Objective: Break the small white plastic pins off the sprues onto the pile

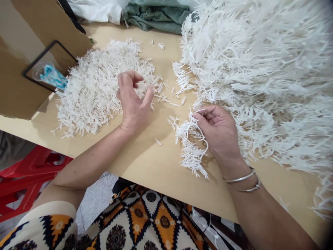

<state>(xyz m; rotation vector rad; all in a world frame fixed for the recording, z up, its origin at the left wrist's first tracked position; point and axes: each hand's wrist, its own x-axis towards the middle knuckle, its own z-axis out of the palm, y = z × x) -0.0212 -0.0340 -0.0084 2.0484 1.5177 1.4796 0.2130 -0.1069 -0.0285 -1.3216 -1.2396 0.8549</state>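
My right hand (pixel 217 126) pinches the top of a white branching plastic strand (pixel 191 140), whose feathery tips hang and lie on the table below the fingers. Thumb and fingertips are pressed together on it. Over the right edge of a low pile of short white sprigs (pixel 96 83), my left hand (pixel 134 95) has its thumb apart from curled fingers, and nothing shows between them. A much larger heap of long white branching strands (pixel 260 62) rises behind and to the right of my right hand. Loose bits (pixel 158 141) lie between the two hands.
A cardboard box (pixel 39 31) stands at the left, with a black wire frame (pixel 27 73) and a clear cup with blue and white contents (pixel 53 76) beside it. Dark green cloth (pixel 156 14) lies at the back. Red stools (pixel 28 173) stand below the table's left edge.
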